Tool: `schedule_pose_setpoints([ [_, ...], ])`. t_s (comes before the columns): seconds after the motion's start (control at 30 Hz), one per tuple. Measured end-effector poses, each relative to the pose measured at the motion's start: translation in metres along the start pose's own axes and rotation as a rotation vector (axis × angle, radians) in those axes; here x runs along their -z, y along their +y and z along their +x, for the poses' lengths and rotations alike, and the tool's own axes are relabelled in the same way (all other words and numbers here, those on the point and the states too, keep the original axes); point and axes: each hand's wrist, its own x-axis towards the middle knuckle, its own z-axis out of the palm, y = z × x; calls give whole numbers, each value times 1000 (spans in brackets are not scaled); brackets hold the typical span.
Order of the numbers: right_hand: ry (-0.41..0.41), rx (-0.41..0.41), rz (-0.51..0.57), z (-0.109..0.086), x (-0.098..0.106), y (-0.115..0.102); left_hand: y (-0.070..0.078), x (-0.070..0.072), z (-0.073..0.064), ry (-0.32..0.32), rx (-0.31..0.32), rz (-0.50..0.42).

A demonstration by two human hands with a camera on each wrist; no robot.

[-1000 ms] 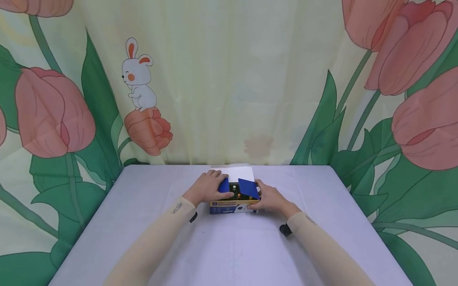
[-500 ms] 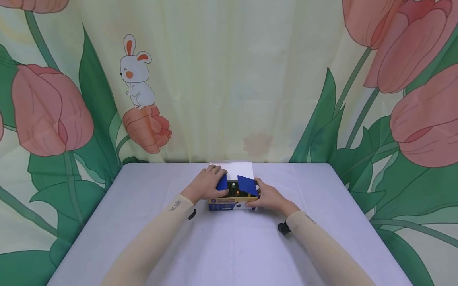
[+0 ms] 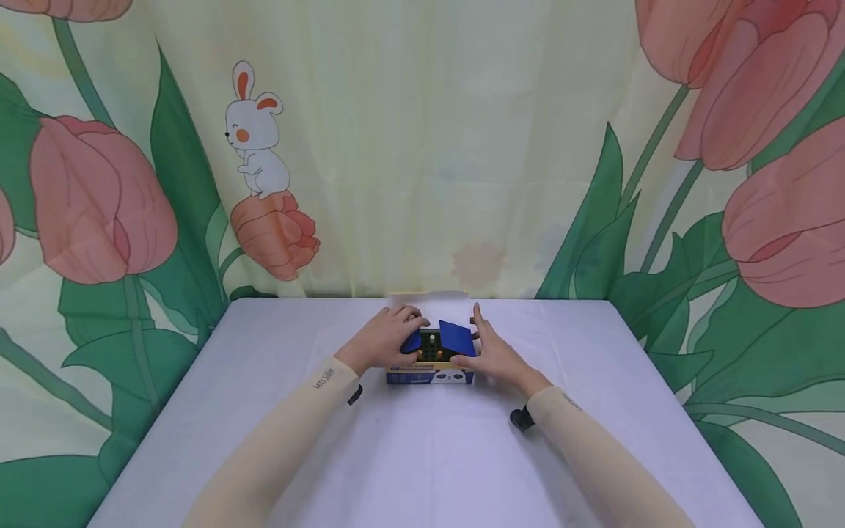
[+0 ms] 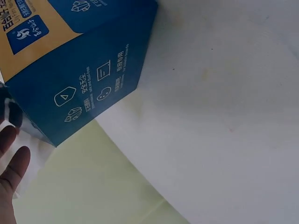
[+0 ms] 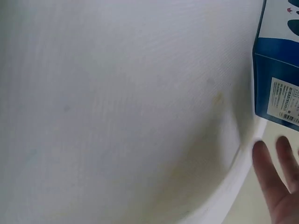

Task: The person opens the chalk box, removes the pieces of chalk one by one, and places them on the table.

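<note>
A blue and yellow cardboard box (image 3: 422, 376) with a panda picture on its front stands on the table. Its blue side flaps tilt inward, and small dark items with a few white and orange tops show between them. My left hand (image 3: 383, 339) lies over the left flap (image 3: 412, 342), thumb at the front edge, fingers bent loosely. At the box's right side, my right hand (image 3: 495, 356) has its fingers extended and its thumb beside the right flap (image 3: 457, 338). The right wrist view shows those fingers (image 5: 268, 165) spread, apart from the labelled end.
Behind the box's opening stands its raised white lid (image 3: 436, 302), close to the table's back edge. A white cloth covers the table (image 3: 422, 455). A curtain (image 3: 422, 147) printed with tulips and a rabbit hangs behind.
My right hand's fingers have straightened upward and its thumb has risen, uncovering the panda picture. The left fingers have shifted over the left flap, which leans further in. The back lid stands more upright.
</note>
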Motion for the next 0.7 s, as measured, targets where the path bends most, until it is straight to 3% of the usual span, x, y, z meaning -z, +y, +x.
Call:
schedule_pose_setpoints([
  [0.23,154,147,-91,0,3,-2,2,0,4,34,-56,40],
  [0.4,307,331,-256,3,4,-1,8,2,10,121,-140,155],
  [0.57,474,547,-327,7,7,0,16,8,12,135,-186,231],
  [0.7,502,652,-348,5,11,-2,15,13,10,185,-203,264],
])
